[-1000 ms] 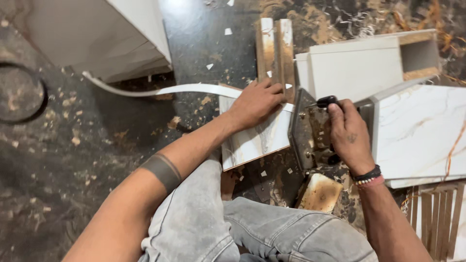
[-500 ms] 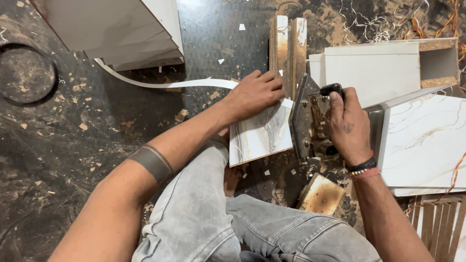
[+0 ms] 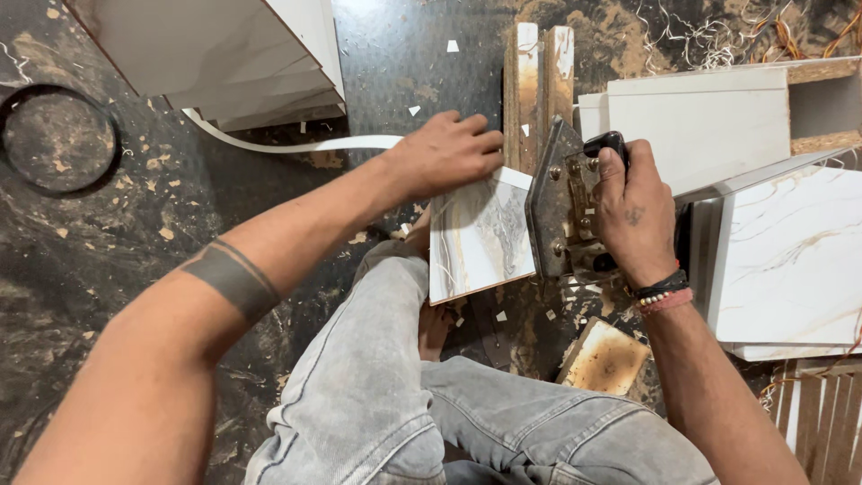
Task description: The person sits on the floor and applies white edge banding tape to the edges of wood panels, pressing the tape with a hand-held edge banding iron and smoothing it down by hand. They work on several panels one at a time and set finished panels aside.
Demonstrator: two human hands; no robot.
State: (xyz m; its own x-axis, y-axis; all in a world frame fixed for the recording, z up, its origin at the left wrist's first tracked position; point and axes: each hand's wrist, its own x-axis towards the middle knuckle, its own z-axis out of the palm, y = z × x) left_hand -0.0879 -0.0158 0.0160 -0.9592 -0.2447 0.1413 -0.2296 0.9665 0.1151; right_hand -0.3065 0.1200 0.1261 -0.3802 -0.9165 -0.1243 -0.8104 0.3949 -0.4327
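Left hand [image 3: 446, 154] flat, fingers spread, right hand [image 3: 636, 216] fisted, gripping

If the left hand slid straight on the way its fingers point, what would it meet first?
The left hand, flat on the marble-patterned white panel, points right. It would probably first meet the two upright wooden strips just past its fingertips, or the grey metal-plated tool under the right hand; depth is unclear.

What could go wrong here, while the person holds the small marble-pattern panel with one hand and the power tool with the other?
1. The left hand presses the small panel close to the power tool; a slip might bring the fingers against it.
2. The panel seems steadied only by hand and knee, so it could shift.
3. The right hand works bare, and chips litter the floor; flying debris is likely.
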